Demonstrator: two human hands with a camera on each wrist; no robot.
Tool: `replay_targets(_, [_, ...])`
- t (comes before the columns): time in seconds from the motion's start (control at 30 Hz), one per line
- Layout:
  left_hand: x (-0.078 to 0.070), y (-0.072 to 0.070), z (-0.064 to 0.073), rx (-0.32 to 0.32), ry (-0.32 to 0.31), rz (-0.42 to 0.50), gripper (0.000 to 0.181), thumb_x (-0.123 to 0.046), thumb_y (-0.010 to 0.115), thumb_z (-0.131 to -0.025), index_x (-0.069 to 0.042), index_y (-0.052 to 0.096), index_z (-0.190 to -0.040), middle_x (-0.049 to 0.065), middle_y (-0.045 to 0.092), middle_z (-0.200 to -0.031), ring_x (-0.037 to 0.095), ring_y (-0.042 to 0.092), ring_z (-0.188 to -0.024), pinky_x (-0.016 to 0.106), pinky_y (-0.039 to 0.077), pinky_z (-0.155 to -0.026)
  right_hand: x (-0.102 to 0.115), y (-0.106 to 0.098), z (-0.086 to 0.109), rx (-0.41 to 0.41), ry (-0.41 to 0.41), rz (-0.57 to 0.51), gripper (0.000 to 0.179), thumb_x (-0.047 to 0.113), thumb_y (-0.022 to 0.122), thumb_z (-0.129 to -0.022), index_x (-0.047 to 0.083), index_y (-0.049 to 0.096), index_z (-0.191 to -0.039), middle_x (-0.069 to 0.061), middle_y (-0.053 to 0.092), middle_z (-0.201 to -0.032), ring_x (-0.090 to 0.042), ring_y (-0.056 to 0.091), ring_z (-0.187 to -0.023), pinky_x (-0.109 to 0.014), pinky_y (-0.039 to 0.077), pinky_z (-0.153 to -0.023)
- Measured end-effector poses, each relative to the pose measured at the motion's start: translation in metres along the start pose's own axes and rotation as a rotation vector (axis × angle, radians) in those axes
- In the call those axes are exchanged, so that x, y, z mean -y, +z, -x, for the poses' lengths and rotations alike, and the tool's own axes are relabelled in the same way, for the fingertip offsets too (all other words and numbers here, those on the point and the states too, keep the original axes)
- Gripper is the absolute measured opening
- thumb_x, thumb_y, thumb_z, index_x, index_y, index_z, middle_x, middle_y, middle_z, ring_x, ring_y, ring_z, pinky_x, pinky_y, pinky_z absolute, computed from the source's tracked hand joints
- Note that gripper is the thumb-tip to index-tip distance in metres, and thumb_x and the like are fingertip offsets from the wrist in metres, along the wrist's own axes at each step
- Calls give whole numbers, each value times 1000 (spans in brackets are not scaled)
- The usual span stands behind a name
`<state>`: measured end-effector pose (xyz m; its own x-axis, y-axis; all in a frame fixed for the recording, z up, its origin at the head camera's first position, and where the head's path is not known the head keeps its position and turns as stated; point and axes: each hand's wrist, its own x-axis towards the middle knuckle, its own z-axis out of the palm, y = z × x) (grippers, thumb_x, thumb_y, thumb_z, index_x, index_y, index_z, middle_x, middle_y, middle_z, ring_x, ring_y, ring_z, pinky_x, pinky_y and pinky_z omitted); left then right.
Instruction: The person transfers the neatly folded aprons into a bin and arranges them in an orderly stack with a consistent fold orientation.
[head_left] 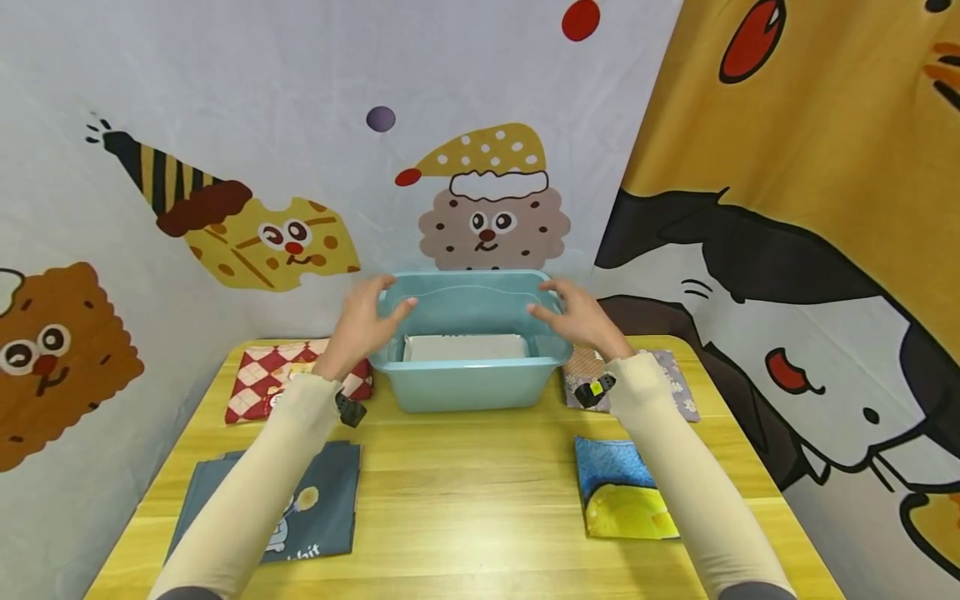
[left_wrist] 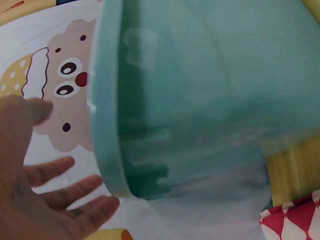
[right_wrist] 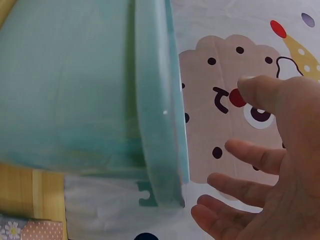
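A light blue plastic basin [head_left: 470, 388] stands at the back middle of the table, with a flat white object [head_left: 465, 347] inside it. My left hand [head_left: 362, 325] is at the basin's left end, thumb and fingers spread by the rim. At the right end my right hand [head_left: 581, 318] mirrors it, thumb over the rim's side and fingers apart. Both wrist views show the basin's rim [left_wrist: 106, 100] beside loosely bent fingers, with a gap between thumb and fingers and nothing held there.
Folded cloths lie on the wooden table [head_left: 465, 500]: a red and white checked one [head_left: 251, 377] and a dark grey-blue one [head_left: 330, 492] at left, a floral one [head_left: 678, 392] and a blue and yellow one [head_left: 622, 510] at right. A printed curtain [head_left: 300, 100] hangs close behind.
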<state>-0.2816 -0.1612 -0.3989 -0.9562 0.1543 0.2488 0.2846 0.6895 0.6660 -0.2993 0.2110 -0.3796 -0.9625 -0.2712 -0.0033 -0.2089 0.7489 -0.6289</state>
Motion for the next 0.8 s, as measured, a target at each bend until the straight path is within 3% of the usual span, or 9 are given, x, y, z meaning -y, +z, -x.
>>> replay_targets(0.27, [1,4,11,58,58,-64,75,-63,51,-100,-20,35,-159,15,35,-164,39,32,-151,64,34,-117,-4,3,5,-12,-82,83,73,61,58,-98,21,42,-156,-12,33,-166,-37,27,-155,-63,28,-122])
replay_targets(0.57, [-2,15,23,36,207,-144,74,-62,52,-100,-18,37,-158,11,34,-163,33,28,-154,59,35,-120,-7,5,16,-17,-136,161,76,59,59,-98,23,34,-161,-13,24,-170,-41,18,-157,-68,21,-122])
replay_targets(0.8, [-9,25,37,44,240,-196,76,-64,52,-100,-24,32,-161,9,27,-169,33,15,-160,65,31,-120,-11,7,32,-40,-153,183,77,60,57,-99,25,31,-163,-9,16,-173,-42,14,-157,-71,24,-119])
